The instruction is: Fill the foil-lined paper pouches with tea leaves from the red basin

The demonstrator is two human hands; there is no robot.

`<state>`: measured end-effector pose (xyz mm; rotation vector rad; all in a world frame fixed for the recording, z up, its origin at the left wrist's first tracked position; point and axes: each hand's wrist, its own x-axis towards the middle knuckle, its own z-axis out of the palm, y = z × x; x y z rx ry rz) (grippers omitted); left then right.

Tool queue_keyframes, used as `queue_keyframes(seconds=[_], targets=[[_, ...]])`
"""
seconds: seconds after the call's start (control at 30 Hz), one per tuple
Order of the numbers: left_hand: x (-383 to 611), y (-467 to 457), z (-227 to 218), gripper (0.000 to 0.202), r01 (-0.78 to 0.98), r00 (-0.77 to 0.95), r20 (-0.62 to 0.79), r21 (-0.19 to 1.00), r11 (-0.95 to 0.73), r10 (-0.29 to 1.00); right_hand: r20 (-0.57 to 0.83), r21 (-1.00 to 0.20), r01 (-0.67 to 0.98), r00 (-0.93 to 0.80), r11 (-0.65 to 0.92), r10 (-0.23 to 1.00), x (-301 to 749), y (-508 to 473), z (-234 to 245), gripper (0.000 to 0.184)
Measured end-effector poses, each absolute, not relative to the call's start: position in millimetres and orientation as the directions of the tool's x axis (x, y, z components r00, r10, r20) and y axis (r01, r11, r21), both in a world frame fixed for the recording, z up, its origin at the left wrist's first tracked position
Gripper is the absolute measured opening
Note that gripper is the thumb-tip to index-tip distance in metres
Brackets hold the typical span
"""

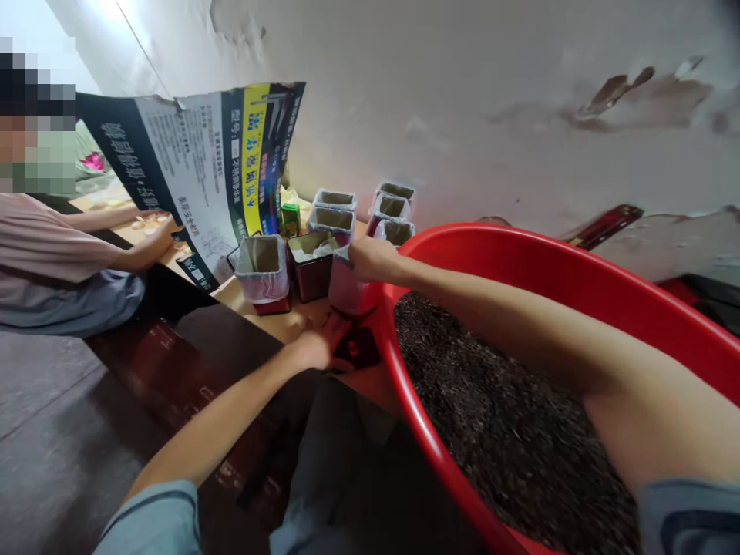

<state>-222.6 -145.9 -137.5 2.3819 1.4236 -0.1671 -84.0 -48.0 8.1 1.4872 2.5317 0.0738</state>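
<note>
My right hand (373, 258) is closed on the upper rim of a plastic-lined tin (348, 289) beside the red tub. Lower left of it, my left hand (315, 347) rests with fingers apart at the edge of a dark, flat object (365, 351) with a small red glow; motion blurs the fingertips. Dark, dry, leaf-like bits (491, 393) fill the bottom of the large red tub (405, 378). Left of the held tin stand a dark red tin (315, 281) with crumpled white lining and another lined tin (263, 270).
More lined tins (332, 223) and a row of them (391, 208) stand by the wall. A green box (290, 220) is behind. An upright printed cardboard sheet (202, 169) separates a co-worker (52, 247), whose hands hold small pale things, from these tins.
</note>
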Motion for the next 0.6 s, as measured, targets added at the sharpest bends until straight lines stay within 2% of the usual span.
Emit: queue_keyframes(seconds=[0.2, 0.33, 0.47, 0.53, 0.6], targets=[[-216, -149, -175, 0.115, 0.868, 0.496, -0.323, 0.216, -0.447, 0.806, 0.039, 0.072, 0.874, -0.484, 0.481, 0.874, -76, -43, 52, 0.035], [-216, -153, -176, 0.101, 0.864, 0.499, -0.253, 0.223, -0.452, 0.829, 0.138, 0.0, 0.905, -0.422, 0.426, 0.896, -50, -63, 104, 0.026], [-216, -152, -179, 0.091, 0.875, 0.472, -0.212, 0.234, -0.424, 0.856, 0.389, -0.068, 0.929, -0.312, 0.365, 0.867, 21, -115, 149, 0.028], [-217, -149, -181, 0.087, 0.875, 0.466, -0.194, 0.243, -0.418, 0.863, 0.517, -0.118, 0.946, -0.202, 0.303, 0.832, 65, -146, 154, 0.033], [-219, -144, -178, 0.08, 0.857, 0.481, -0.132, 0.279, -0.434, 0.866, 0.602, -0.132, 0.941, -0.175, 0.313, 0.779, 108, -172, 145, 0.031]])
